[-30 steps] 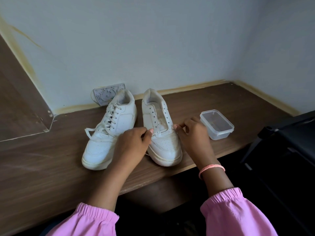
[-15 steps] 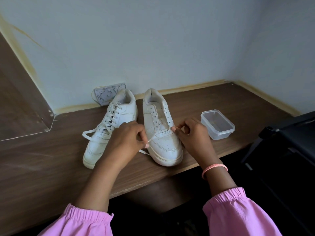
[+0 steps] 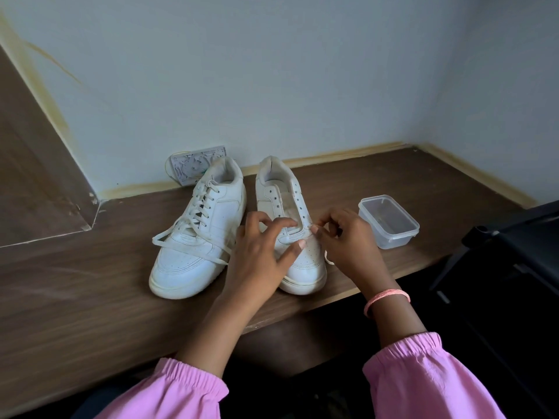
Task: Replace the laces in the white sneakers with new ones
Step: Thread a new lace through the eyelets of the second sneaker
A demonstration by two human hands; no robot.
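Observation:
Two white sneakers stand side by side on the brown desk (image 3: 90,282), toes toward me. The left sneaker (image 3: 205,237) is fully laced, and its loose lace ends lie across its toe. The right sneaker (image 3: 273,192) has empty upper eyelets, with a white lace (image 3: 291,230) running across the lowest pair. My left hand (image 3: 260,261) rests on the left side of this sneaker's toe, thumb stretched out and fingers loosely bent, holding nothing. My right hand (image 3: 348,246) pinches the lace at the lowest right eyelet. A short loop of lace hangs below that hand.
A clear plastic container (image 3: 388,220) without a lid stands on the desk to the right of the sneakers. A patterned wall plate (image 3: 193,166) sits behind the left sneaker. A black frame (image 3: 514,252) stands off the desk's right edge. Walls close the back and right.
My left hand let go of the lace end and moved right onto the right sneaker's toe. My right hand stayed at the lowest right eyelet, still pinching the lace.

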